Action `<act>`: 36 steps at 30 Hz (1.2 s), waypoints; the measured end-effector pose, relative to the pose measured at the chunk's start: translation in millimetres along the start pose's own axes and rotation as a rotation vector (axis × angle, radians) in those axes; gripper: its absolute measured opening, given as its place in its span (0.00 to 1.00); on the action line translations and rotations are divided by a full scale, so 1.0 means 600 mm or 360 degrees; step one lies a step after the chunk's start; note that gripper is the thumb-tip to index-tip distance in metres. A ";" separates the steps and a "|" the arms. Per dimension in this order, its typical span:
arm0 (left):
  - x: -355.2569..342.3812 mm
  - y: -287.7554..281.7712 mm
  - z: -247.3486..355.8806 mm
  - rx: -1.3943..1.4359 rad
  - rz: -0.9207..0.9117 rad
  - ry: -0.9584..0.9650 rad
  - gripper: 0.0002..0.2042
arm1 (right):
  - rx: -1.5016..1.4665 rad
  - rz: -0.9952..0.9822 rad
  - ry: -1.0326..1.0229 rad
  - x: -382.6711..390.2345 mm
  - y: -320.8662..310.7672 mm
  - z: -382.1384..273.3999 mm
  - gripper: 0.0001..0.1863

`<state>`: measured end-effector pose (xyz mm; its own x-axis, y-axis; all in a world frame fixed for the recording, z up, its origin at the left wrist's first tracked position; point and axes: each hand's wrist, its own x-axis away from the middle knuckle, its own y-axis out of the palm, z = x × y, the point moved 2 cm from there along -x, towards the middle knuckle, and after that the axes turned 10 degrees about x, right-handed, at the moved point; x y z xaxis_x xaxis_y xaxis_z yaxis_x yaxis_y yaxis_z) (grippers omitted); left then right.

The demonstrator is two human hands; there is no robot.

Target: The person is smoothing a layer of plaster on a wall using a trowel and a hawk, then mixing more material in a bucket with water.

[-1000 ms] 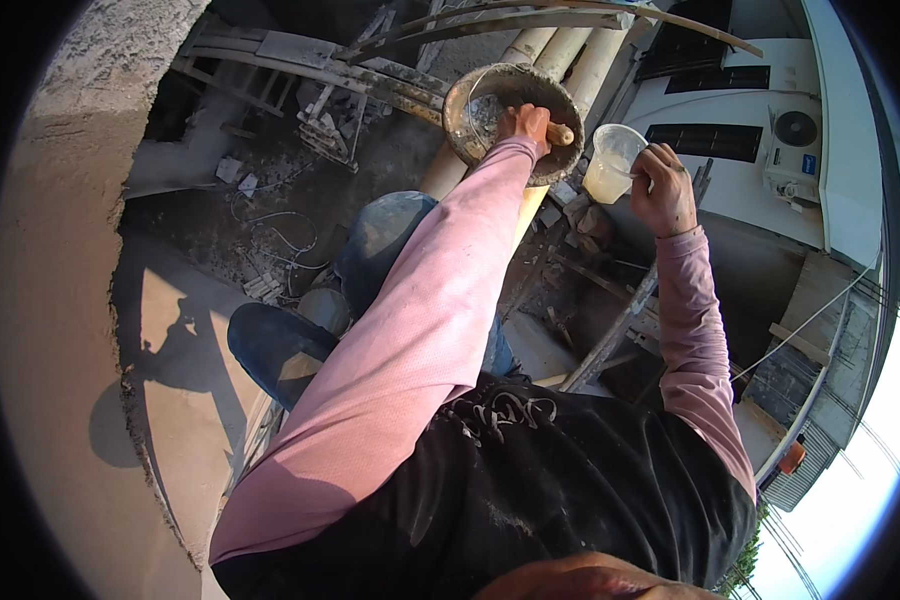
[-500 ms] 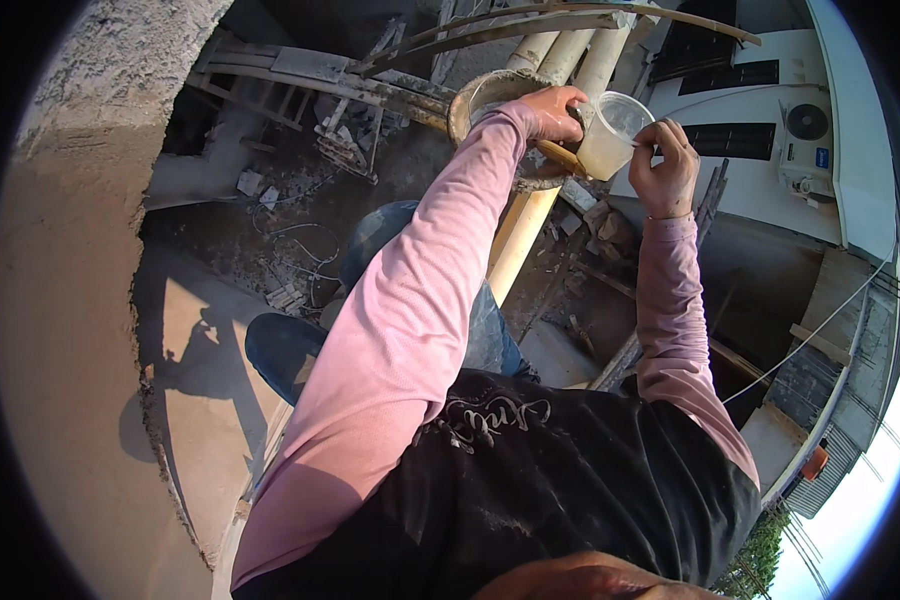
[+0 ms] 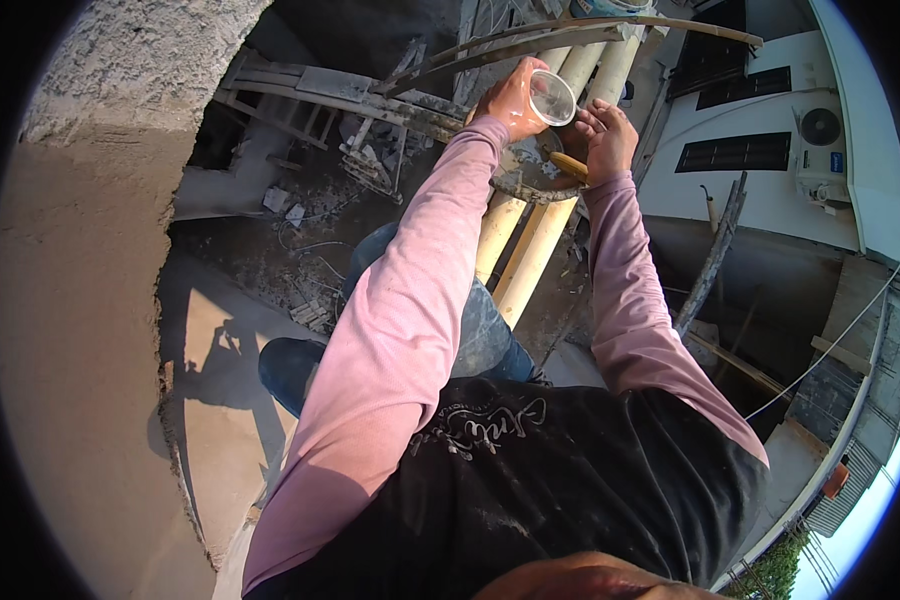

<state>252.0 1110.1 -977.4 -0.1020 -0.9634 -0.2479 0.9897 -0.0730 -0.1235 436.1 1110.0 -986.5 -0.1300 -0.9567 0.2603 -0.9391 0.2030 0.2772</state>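
Note:
A clear plastic cup (image 3: 553,98) is tilted with its round mouth facing up toward me. My left hand (image 3: 508,102), wet and smeared, is closed around the cup's left side. At the cup's right rim, the bent fingers of my right hand (image 3: 610,140) pinch the edge; their tips are small and partly hidden. Under both hands sits a round bucket (image 3: 538,192) with a mortar-crusted rim, mostly covered by my hands. A tool's yellow-brown handle (image 3: 568,165) sticks out of it, the rest of the tool hidden.
Pale yellow poles (image 3: 538,262) run beneath the bucket. A curved wooden strip (image 3: 570,25) crosses beyond my hands, with another bucket (image 3: 610,8) behind it. On the left stands a partly plastered wall (image 3: 90,300). Rubble (image 3: 315,290) and boards lie far below.
Both hands have lifted away from the bucket, and the cup has moved left and tipped. My left hand has gone from the bucket onto the cup.

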 end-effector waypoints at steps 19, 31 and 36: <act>0.018 0.046 0.029 -0.1425 -0.0256 -0.0335 0.28 | 0.2734 -0.1270 -0.1293 -0.115 0.004 0.173 0.07; 0.019 0.084 0.019 -0.1604 -0.0174 -0.0105 0.23 | 0.2598 -0.1354 -0.0891 -0.116 0.002 0.153 0.07; 0.006 0.058 0.031 -0.1343 -0.0014 -0.0393 0.25 | 0.1641 -0.0985 0.0369 -0.148 -0.027 0.150 0.07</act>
<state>288.2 1099.6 -964.9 0.0120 -0.9991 -0.0403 0.5744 0.0399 -0.8176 434.2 1173.1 -1097.4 0.3887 -0.7521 0.5322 -0.6481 -0.6338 -0.4222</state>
